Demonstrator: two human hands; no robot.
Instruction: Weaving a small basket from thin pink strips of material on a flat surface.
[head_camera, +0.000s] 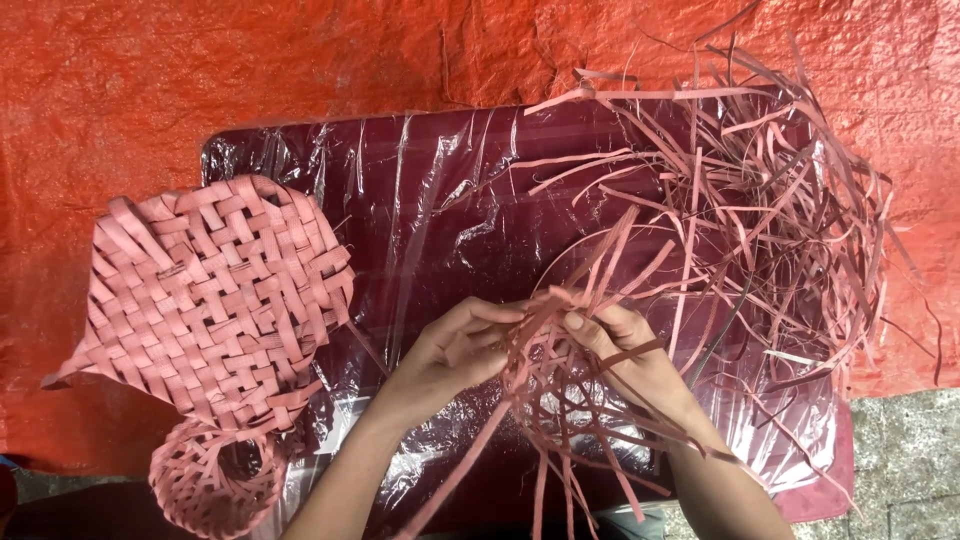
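My left hand (455, 350) and my right hand (625, 355) meet over the middle of a dark maroon board wrapped in clear plastic (450, 190). Both pinch a small tangle of pink strips (545, 345) that cross each other between the fingers. Loose ends of these strips hang down toward me over my right wrist. A large loose heap of the same pink strips (760, 200) lies on the board's right side, touching the held bundle.
A finished pink woven mat (215, 295) lies at the board's left edge. Below it sits a small round woven basket (215, 480). An orange-red tarp (200, 70) covers the ground; grey paving (905, 460) shows at the lower right.
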